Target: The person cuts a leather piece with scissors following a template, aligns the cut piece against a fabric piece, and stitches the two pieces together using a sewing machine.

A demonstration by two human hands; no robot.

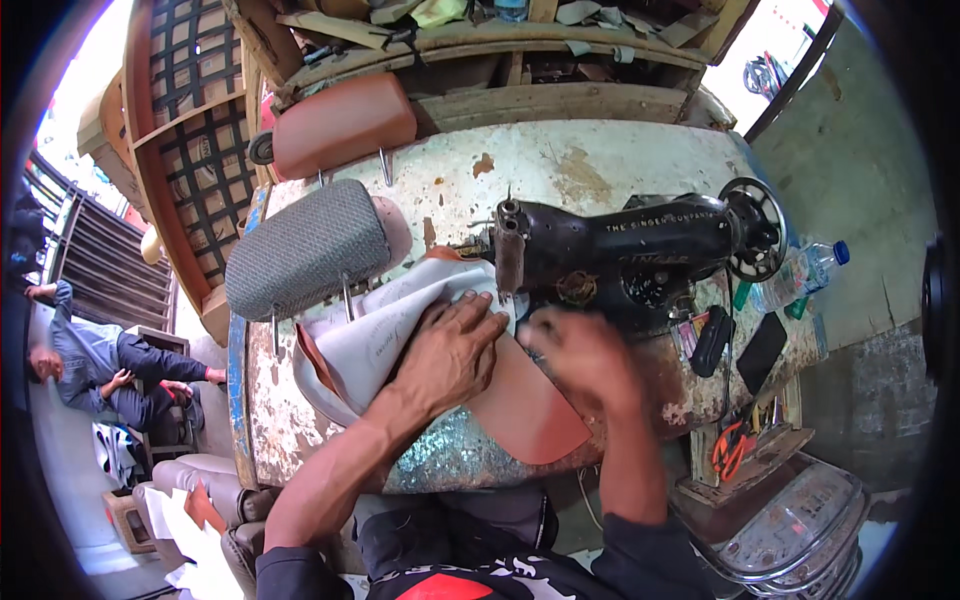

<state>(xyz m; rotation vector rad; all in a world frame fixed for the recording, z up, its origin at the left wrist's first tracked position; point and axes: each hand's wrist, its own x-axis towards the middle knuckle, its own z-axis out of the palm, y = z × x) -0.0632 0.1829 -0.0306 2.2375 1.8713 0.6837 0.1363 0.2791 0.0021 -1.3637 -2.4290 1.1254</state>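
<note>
A black sewing machine [630, 240] stands on the worn table, its needle end toward the left. Beside that end lies a folded piece of upholstery material [530, 405], reddish brown on one face and whitish on its backing. My left hand [455, 350] rests on the material with its fingers stretched out, pressing the whitish side. My right hand [580, 360] is at the material's right edge, just below the needle end, smeared by motion; its fingers cannot be made out. The needle itself is hidden.
A grey fabric headrest [305, 250] and a brown headrest [345, 125], both with metal posts, lie on the table's left. At right are a plastic bottle [800, 275], a black case [712, 340] and a dark phone-like slab [762, 352]. Orange-handled scissors [735, 450] hang below. Another person [110, 350] sits far left.
</note>
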